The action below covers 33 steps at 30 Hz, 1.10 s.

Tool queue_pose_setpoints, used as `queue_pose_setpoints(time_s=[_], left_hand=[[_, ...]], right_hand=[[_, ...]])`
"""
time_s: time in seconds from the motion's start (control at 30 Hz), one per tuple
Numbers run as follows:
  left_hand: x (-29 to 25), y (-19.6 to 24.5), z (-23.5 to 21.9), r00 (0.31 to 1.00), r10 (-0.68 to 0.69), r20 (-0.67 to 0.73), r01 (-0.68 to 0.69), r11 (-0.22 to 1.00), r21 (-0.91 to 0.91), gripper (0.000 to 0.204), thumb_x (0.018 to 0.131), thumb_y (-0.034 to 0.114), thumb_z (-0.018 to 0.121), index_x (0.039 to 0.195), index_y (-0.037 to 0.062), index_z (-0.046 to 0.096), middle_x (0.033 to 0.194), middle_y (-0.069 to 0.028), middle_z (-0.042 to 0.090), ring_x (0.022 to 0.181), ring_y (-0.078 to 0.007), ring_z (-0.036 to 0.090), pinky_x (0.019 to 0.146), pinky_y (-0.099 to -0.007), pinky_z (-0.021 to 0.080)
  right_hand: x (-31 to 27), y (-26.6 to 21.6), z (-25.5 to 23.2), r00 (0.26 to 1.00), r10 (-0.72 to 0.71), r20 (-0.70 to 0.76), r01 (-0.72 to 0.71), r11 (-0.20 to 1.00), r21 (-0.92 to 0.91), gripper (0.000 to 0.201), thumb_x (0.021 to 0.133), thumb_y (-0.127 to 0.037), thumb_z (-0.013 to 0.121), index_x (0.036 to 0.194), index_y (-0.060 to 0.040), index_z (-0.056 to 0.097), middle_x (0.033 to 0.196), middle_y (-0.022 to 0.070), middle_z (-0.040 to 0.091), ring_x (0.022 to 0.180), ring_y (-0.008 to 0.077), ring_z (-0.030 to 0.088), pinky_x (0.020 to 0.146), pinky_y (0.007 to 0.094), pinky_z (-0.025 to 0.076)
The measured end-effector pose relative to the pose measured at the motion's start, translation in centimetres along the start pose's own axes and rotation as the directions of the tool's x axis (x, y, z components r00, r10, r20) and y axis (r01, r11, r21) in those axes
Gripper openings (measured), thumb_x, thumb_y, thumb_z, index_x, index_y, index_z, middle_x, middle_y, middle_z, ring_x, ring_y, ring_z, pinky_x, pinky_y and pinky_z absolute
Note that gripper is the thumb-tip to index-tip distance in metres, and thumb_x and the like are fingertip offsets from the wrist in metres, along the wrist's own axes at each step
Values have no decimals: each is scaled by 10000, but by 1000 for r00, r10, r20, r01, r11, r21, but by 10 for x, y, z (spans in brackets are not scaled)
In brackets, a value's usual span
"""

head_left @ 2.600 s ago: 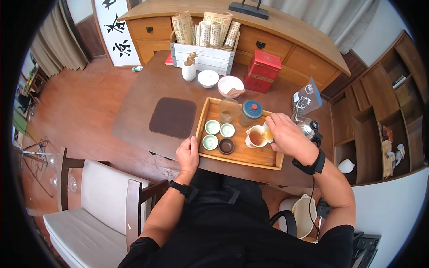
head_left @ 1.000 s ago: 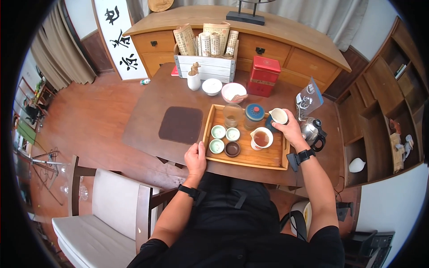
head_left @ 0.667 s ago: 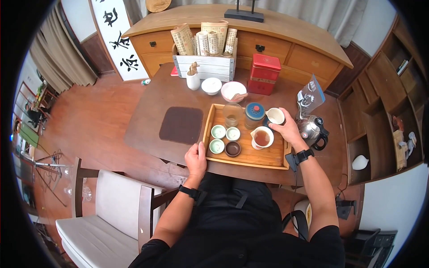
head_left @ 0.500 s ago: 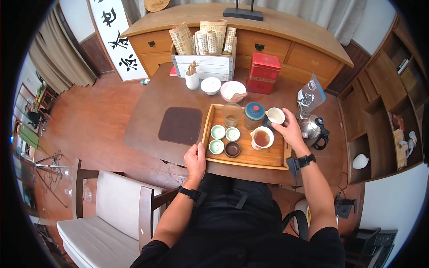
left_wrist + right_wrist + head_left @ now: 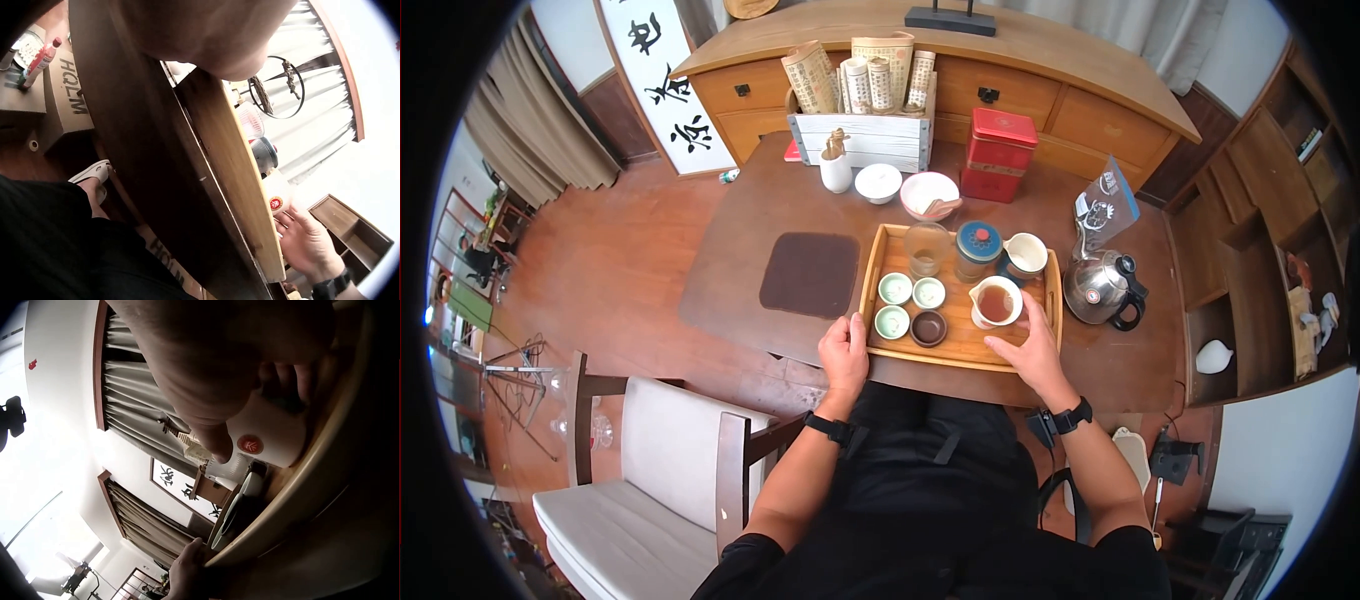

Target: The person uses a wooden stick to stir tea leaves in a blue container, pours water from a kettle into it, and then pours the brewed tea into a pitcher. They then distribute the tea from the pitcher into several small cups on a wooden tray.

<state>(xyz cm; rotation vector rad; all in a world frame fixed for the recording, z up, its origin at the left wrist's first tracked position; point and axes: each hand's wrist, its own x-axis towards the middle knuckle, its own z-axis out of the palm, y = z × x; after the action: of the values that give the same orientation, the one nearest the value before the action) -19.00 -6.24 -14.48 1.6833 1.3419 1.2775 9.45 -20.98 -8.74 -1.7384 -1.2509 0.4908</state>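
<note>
At the wooden tray (image 5: 965,342) my left hand (image 5: 843,355) grips, my right hand (image 5: 1038,352) sits spread beside the tea pitcher (image 5: 984,316), not yet gripping; I'd pinch evenly, lift level.

The left hand (image 5: 206,37) is cut off by the left wrist view's top edge. Print on the far paper rolls (image 5: 880,85) is too small to be read.
</note>
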Motion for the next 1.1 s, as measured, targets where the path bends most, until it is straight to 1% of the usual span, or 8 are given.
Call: queue_pose_setpoints(time_s=[0.07, 0.13, 0.5, 0.57, 0.6, 0.7, 0.77, 1.1], left_hand=[[0, -1, -1, 1000, 3, -1, -3, 1000, 10, 467, 1096, 217, 641, 739, -6, 440, 652, -53, 350, 650, -118, 341, 560, -369, 342], [1, -1, -2, 999, -26, 18, 26, 999, 18, 458, 1072, 248, 661, 741, -23, 498, 655, -174, 478, 583, -288, 422, 580, -435, 399], [0, -1, -2, 999, -32, 6, 32, 999, 37, 437, 1058, 253, 677, 737, -11, 542, 663, -168, 528, 581, -300, 494, 592, -433, 435], [-1, -2, 0, 1000, 0, -7, 0, 1000, 8, 465, 1088, 246, 648, 740, -10, 477, 637, -105, 422, 614, -159, 381, 566, -389, 378], [-1, -1, 0, 1000, -5, -10, 5, 1000, 9, 465, 1088, 246, 648, 740, -10, 477, 637, -105, 422, 614, -159, 381, 566, -389, 378], [-1, -1, 0, 1000, -4, -14, 4, 1000, 12, 461, 1086, 255, 652, 739, -7, 497, 637, -116, 443, 603, -174, 408, 573, -391, 396], [-1, -1, -1, 1000, -25, -1, 25, 999, 33, 437, 1059, 257, 678, 740, -5, 533, 673, -176, 527, 587, -322, 499, 591, -441, 435], [-2, 3, -1, 999, -33, -5, 33, 999, 8, 437, 1062, 253, 677, 736, 4, 525, 666, -169, 505, 581, -324, 475, 582, -440, 419]], right_hand=[[6, 5, 6, 999, 44, 6, -44, 999, 27, 914, 822, -235, 936, 1557, -4, 444, 1470, 193, 590, 1368, 315, 593, 1127, 421, 496], [12, 9, 12, 1000, 3, -7, -3, 1000, 10, 912, 824, -238, 935, 1556, -3, 445, 1484, 206, 599, 1379, 309, 600, 1129, 414, 497], [22, 5, 25, 997, 40, -65, -28, 985, 169, 796, 843, -188, 915, 1484, 21, 493, 1334, 173, 711, 1258, 261, 693, 1055, 392, 546], [22, 3, 25, 997, 42, -60, -32, 988, 153, 798, 840, -185, 917, 1484, 21, 493, 1330, 172, 713, 1253, 260, 696, 1054, 390, 546], [21, 1, 25, 997, 44, -58, -36, 990, 138, 801, 837, -181, 918, 1483, 22, 492, 1326, 171, 715, 1248, 258, 699, 1054, 387, 545], [18, -6, 30, 998, 4, -55, 2, 994, 113, 794, 833, -175, 919, 1481, 14, 500, 1326, 167, 716, 1242, 258, 702, 1050, 384, 546], [15, -16, 33, 1000, 9, -26, -6, 994, 108, 788, 833, -176, 919, 1478, 9, 506, 1329, 166, 715, 1244, 259, 700, 1050, 385, 545], [21, -46, 44, 994, -104, 33, 103, 994, 35, 790, 817, -187, 936, 1462, 14, 526, 1345, 173, 696, 1256, 280, 681, 1065, 399, 531]])
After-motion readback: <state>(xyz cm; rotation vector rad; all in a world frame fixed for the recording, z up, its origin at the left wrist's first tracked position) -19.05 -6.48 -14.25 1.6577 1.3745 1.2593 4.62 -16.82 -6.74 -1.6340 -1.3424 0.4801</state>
